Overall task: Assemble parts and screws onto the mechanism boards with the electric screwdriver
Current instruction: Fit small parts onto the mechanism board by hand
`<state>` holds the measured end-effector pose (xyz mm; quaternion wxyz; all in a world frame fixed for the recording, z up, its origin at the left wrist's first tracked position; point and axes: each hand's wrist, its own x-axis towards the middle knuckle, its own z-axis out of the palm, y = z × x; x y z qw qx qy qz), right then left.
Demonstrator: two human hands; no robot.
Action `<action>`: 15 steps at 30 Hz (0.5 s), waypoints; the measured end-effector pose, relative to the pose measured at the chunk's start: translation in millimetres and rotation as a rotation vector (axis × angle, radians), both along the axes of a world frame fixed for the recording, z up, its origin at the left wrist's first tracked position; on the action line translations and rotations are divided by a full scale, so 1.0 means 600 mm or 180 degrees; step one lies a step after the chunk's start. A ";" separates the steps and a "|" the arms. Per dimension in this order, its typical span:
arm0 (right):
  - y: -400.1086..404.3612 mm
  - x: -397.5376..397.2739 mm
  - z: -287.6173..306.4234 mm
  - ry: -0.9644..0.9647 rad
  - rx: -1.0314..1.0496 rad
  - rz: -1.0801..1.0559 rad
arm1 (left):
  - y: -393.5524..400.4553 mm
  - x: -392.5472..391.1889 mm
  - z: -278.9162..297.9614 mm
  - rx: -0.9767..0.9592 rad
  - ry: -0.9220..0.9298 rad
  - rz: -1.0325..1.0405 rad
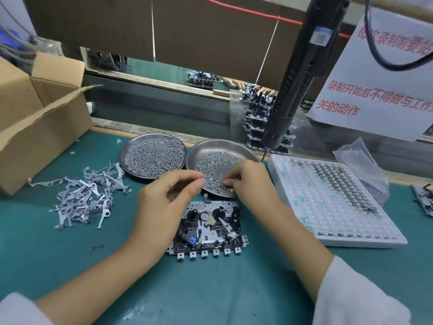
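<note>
A mechanism board (208,228) was laid flat on the green mat (234,289), its long axis running left to right and its row of small tabs turned toward the near edge. Just beyond its far edge stood the right dish of screws (220,170). The right hand (248,181) was set over the near rim of that dish, fingertips drawn together down among the screws, seemingly pinching one, though the screw itself could not be made out. The left hand (168,198) was held above the board's far left corner, thumb and forefinger pressed together; whether anything was pinched between them could not be told. The board thus lay directly nearward of both hands, the left being closer to it. The electric screwdriver (297,76) was hung above the far right, untouched, and would probably be reached by the right hand. A fuller left dish (153,156), loose metal levers (86,195), a cardboard box (39,120) and a white tray (337,202) were spread around, with stacked boards (257,118) behind.
</note>
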<state>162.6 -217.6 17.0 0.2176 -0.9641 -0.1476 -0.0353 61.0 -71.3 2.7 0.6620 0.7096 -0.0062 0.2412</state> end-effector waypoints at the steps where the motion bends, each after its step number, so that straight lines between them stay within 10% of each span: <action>1: 0.000 -0.001 -0.003 -0.0024 0.0026 0.0032 | -0.001 0.000 0.000 0.0016 0.0005 -0.0020; 8: -0.011 -0.025 0.001 -0.0350 0.1319 0.0129 | -0.001 0.002 -0.006 0.0097 0.0035 -0.0091; 15: -0.036 -0.104 0.009 0.0661 0.3149 0.0481 | -0.007 -0.001 -0.008 0.0399 -0.0114 -0.0152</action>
